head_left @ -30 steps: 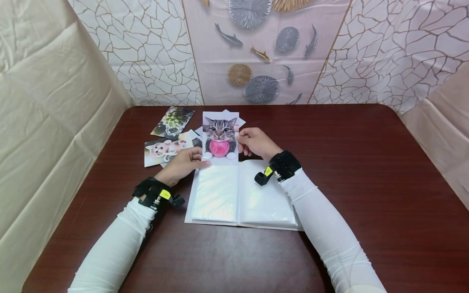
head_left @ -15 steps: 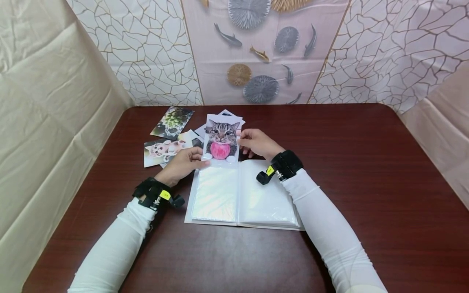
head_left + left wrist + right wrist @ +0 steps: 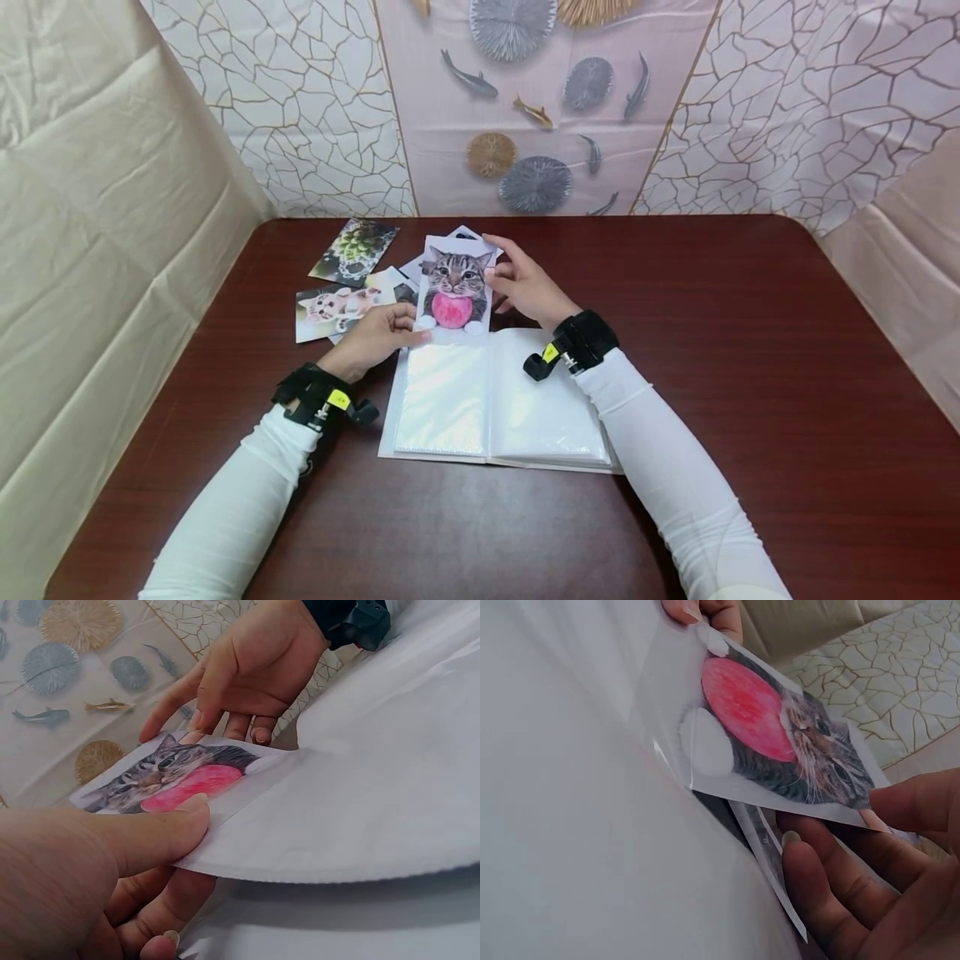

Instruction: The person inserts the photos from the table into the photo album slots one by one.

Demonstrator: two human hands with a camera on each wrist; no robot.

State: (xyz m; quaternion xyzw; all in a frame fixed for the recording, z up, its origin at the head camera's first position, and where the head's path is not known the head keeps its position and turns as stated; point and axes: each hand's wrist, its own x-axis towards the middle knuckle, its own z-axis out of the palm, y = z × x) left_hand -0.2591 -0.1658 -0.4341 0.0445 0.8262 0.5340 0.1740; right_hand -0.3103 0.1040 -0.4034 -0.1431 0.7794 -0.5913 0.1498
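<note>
A cat photo (image 3: 453,287) with a pink ball stands at the top of the left page of an open photo album (image 3: 442,400). Its lower end lies under the clear film at the pocket's mouth, as the right wrist view shows. My left hand (image 3: 378,333) pinches the page's upper left corner, thumb (image 3: 161,836) on top and fingers below. On the other side, my right hand (image 3: 528,287) holds the photo's right edge between thumb (image 3: 915,802) and fingers, with the index finger stretched up to the top corner.
Left of the album lie a kitten photo (image 3: 330,308) and, farther back, a succulent photo (image 3: 356,248). More photos (image 3: 465,233) show partly behind the cat photo. The dark wooden table (image 3: 712,333) extends to the right; a patterned cloth (image 3: 300,108) hangs behind it.
The cat photo has shifted slightly down and right and leans a little. My right index finger has stretched up to its top corner. The left hand stays in place.
</note>
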